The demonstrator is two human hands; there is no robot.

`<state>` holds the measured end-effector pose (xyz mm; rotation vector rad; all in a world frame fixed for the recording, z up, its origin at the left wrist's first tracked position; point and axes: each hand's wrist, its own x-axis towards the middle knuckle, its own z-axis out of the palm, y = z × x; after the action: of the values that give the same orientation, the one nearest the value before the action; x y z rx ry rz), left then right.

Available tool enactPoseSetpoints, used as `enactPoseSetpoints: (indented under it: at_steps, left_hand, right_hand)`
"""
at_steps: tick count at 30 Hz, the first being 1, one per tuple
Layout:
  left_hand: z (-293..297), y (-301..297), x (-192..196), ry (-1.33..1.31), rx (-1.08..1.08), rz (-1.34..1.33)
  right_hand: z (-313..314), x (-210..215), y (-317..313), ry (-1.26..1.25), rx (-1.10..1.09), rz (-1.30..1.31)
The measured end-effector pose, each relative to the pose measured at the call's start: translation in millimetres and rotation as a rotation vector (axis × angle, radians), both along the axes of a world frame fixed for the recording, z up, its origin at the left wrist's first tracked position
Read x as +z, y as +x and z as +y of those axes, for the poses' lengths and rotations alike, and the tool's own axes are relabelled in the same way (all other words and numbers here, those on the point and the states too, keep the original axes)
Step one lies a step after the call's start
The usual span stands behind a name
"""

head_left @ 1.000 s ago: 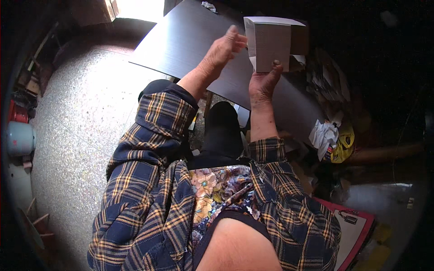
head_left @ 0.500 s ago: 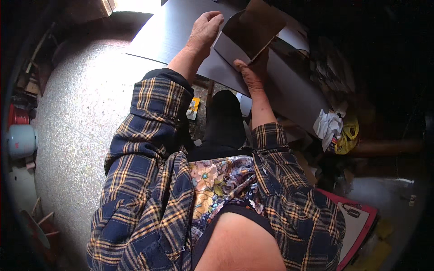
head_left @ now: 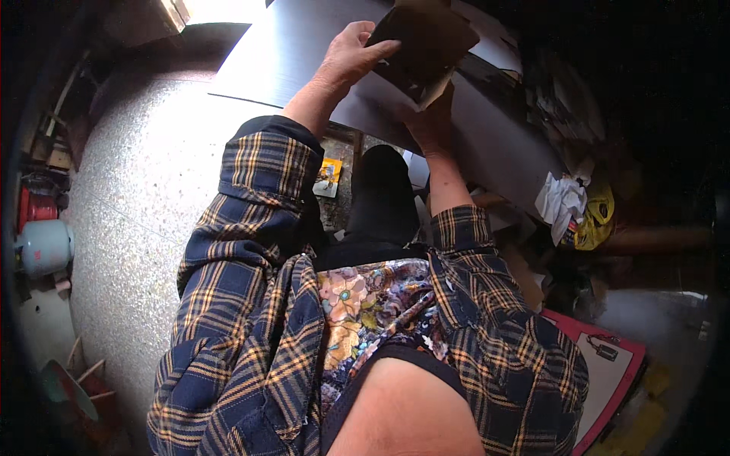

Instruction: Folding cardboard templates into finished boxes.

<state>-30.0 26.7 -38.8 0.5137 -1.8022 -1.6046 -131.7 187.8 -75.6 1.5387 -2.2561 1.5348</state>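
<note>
A small cardboard box point(head_left: 423, 55), dark brown on its near face, is held tilted above the grey table point(head_left: 293, 57). My left hand point(head_left: 352, 56) grips its left edge, thumb lying over the brown face and the other fingers partly hidden behind. From below and the right, my right hand point(head_left: 432, 123) holds the lower part of the box. That hand is in deep shadow, and most of its fingers are hidden by the cardboard.
Crumpled white paper point(head_left: 561, 199) and a yellow plastic bag point(head_left: 595, 220) lie by the table's right end. A yellow packet point(head_left: 328, 177) is below the table edge. Leftward on the speckled floor point(head_left: 129, 220) stands a pale blue rounded container point(head_left: 46, 247). A pink-edged board point(head_left: 608, 372) sits lower right.
My left hand, beside the box with curled fingers before, now has its thumb over the box's edge. The box has turned and tilted, and my right thumb no longer shows on its near corner.
</note>
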Motion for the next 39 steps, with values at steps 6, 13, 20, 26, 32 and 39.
enactPoseSetpoints:
  at_steps: [6, 13, 20, 26, 32, 39]
  left_hand:
    - [11.2, -0.5, 9.8, -0.064, 0.017, -0.056]
    - [11.8, 6.7, 16.9, -0.429, 0.187, -0.269]
    - [12.3, 13.1, 8.5, -0.617, 0.222, -0.493]
    - [0.4, 5.2, -3.7, -0.674, 0.143, -0.652]
    - [12.9, 3.3, 15.2, -0.635, 0.241, -0.52]
    - [16.7, 13.7, 20.3, -0.646, 0.306, -0.309]
  right_hand:
    - [9.9, -6.2, -1.6, -0.118, -0.088, 0.165]
    - [7.3, -7.4, -6.3, 0.134, -0.066, 0.046]
    - [2.1, -4.9, 5.6, 0.013, -0.152, 0.226]
    - [6.2, -0.6, -4.9, 0.12, -0.025, -0.041]
    - [-6.5, -39.2, -31.5, -0.296, -0.036, -0.131]
    - [-3.4, -17.4, -6.4, -0.198, 0.016, -0.419]
